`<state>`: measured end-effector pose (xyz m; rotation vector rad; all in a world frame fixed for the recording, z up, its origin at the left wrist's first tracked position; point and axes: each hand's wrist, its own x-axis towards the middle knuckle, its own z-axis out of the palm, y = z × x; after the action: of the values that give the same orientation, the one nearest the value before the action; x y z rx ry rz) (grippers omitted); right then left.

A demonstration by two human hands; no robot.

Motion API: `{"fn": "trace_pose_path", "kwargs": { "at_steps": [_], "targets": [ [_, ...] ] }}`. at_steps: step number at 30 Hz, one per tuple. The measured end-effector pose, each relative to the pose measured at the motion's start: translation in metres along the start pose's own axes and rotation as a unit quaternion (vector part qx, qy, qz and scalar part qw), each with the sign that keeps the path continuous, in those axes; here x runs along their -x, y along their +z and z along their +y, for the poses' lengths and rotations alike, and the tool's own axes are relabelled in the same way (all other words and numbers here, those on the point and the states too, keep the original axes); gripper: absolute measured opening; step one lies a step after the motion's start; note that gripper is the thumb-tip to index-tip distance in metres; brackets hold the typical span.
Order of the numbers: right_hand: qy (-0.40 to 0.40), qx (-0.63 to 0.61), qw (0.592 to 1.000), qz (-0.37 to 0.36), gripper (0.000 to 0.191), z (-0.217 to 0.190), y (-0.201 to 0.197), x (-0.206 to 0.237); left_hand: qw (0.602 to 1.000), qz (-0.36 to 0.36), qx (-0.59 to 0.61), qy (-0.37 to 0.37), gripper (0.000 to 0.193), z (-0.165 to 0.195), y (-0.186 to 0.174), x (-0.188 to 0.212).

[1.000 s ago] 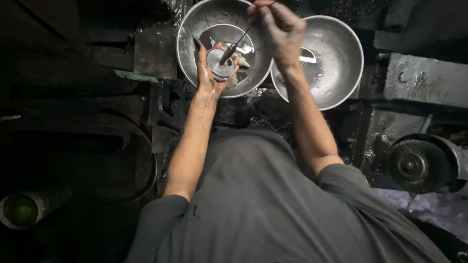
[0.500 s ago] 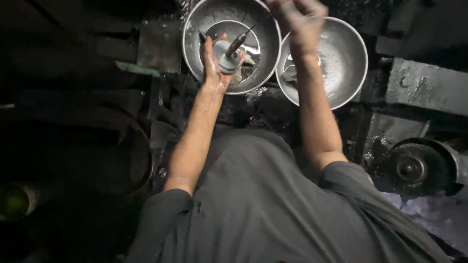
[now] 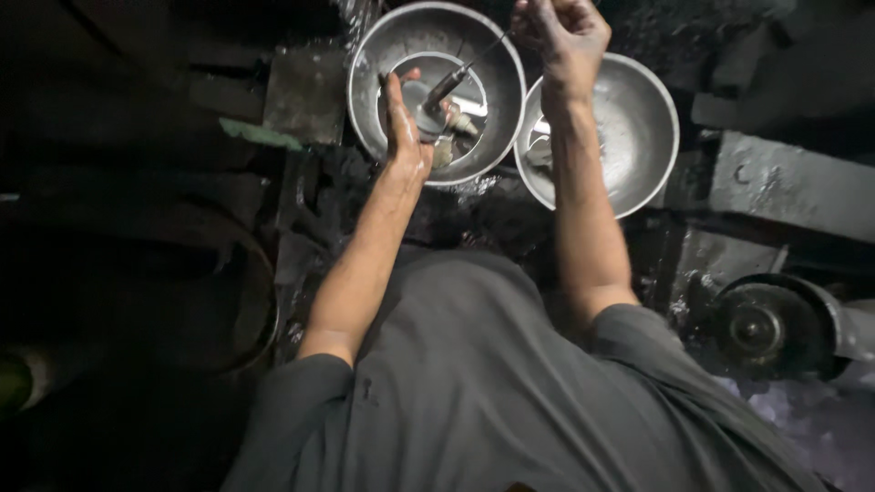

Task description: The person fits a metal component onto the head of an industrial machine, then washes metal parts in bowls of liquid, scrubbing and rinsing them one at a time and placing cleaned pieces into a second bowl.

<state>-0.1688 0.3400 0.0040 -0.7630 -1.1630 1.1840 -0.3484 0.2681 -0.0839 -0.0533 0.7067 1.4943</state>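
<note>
Grime covers the dark table (image 3: 474, 219) around two steel bowls. The left hand (image 3: 401, 128) cups a small metal part (image 3: 436, 114) over the left bowl (image 3: 383, 55), fingers curled round it. The right hand (image 3: 558, 32), closed to a pinch, holds what looks like a thin rod (image 3: 456, 77) slanting down into that part, above the right bowl (image 3: 638, 137). Greasy fingers could let the part slip and drop into the bowl.

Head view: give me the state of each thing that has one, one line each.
Left hand: over the left bowl, holding a small metal part.
Right hand: raised, closed on a thin tool.
Tool: slanted, tip at the part.
Part: gripped over the bowl.
Left bowl: upright.
Right bowl: upright, contents unclear.
Wheel: motion cannot be told.
</note>
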Motion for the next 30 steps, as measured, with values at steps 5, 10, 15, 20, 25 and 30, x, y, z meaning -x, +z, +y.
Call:
{"fn": "trace_pose_path", "kwargs": {
  "at_steps": [5, 10, 15, 20, 25, 30],
  "targets": [
    [-0.027, 0.065, 0.996, -0.049, 0.012, -0.007, 0.001, -0.016, 1.000, -0.024, -0.010, -0.009, 0.048, 0.002, 0.006, 0.000],
    [-0.027, 0.089, 0.994, -0.054, 0.015, -0.014, -0.005, -0.018, 0.999, -0.034, -0.042, -0.003, 0.049, 0.011, 0.013, -0.006],
    [-0.019, 0.061, 0.997, 0.035, 0.015, -0.014, -0.005, -0.015, 0.996, -0.058, -0.065, 0.000, 0.051, 0.006, 0.018, -0.015],
    [-0.006, 0.084, 0.996, 0.029, 0.018, -0.016, -0.003, -0.019, 0.998, -0.024, -0.059, -0.012, 0.053, 0.000, 0.020, -0.017],
    [-0.058, 0.173, 0.983, -0.038, 0.028, -0.013, 0.000, -0.026, 0.999, -0.017, -0.030, -0.023, 0.049, 0.000, 0.023, -0.016],
    [-0.064, 0.153, 0.986, 0.017, 0.031, -0.014, 0.006, -0.029, 0.998, -0.002, -0.041, -0.042, 0.047, 0.009, 0.023, -0.013]
  ]
}}
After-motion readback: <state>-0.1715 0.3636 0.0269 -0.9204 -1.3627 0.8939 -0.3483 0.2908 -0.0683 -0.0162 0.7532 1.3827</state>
